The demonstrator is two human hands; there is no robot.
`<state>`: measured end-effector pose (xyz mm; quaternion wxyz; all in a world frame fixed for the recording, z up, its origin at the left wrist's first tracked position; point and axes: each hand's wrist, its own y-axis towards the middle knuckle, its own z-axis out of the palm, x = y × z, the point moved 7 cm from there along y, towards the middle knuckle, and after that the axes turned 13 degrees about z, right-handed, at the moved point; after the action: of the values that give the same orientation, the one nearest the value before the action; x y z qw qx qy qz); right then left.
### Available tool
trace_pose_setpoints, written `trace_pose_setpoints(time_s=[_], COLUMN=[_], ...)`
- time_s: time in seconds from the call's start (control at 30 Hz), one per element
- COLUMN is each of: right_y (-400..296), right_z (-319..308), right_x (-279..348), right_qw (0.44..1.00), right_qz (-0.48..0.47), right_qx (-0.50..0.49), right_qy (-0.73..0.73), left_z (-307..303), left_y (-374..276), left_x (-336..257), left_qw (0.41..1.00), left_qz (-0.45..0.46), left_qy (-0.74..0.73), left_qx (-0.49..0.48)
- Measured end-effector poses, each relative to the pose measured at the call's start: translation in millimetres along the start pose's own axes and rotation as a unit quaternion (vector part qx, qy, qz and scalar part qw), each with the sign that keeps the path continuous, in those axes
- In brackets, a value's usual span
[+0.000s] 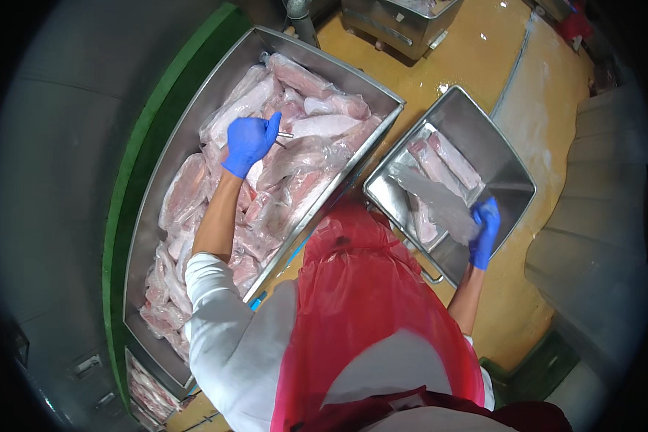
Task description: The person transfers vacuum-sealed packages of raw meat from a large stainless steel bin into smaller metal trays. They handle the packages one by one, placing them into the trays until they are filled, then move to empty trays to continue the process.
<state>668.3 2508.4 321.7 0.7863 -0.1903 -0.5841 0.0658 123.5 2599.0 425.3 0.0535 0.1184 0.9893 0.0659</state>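
My left hand [247, 141], in a blue glove, is over the large stainless steel tub [380, 108]. It is closed around a metal tool [285, 135]. Only a short bright shaft sticks out past the thumb, so its kind is hidden. Beneath lie many plastic-wrapped pieces of pale pink meat [297, 156]. My right hand [485, 227], also gloved in blue, grips a blurred sheet or bag of clear plastic [437, 202]. The plastic trails leftward over the smaller steel bin [510, 186]. Inside that bin are several long pieces of meat [456, 161], partly covered by the plastic.
A green curb [135, 156] runs behind the large tub along a grey wall. Another steel bin [389, 32] stands on the wet yellow floor [486, 32] at the top. More meat [148, 386] shows at lower left. A translucent curtain or sheet [599, 216] hangs at right.
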Motion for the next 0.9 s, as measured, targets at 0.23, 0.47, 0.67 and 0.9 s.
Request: trace_pose_setpoints(time_s=[0.23, 0.47, 0.67, 0.9], right_y=[23.6, 21.3, -45.2, -36.7], right_z=[110.1, 31.3, -30.4, -50.5], right_x=[-93.6, -148.9, -212.9, -215.8], right_qw=[0.961, 0.860, 0.939, 0.829], right_qz=[0.120, 0.277, 0.336, 0.423], right_qx=[0.125, 0.206, 0.052, 0.021], right_qy=[-0.215, -0.375, 0.049, 0.365], left_z=[-169.2, -209.5, -126.3, -70.0], left_y=[4.6, 11.0, 35.4, 70.0], left_x=[-157.1, -277.3, -356.3, -310.0], left_qw=[0.925, 0.800, 0.788, 0.847], left_qz=[0.312, 0.486, 0.524, 0.446], left_qy=[-0.127, -0.229, -0.251, -0.285], left_qx=[-0.177, -0.269, -0.201, 0.035])
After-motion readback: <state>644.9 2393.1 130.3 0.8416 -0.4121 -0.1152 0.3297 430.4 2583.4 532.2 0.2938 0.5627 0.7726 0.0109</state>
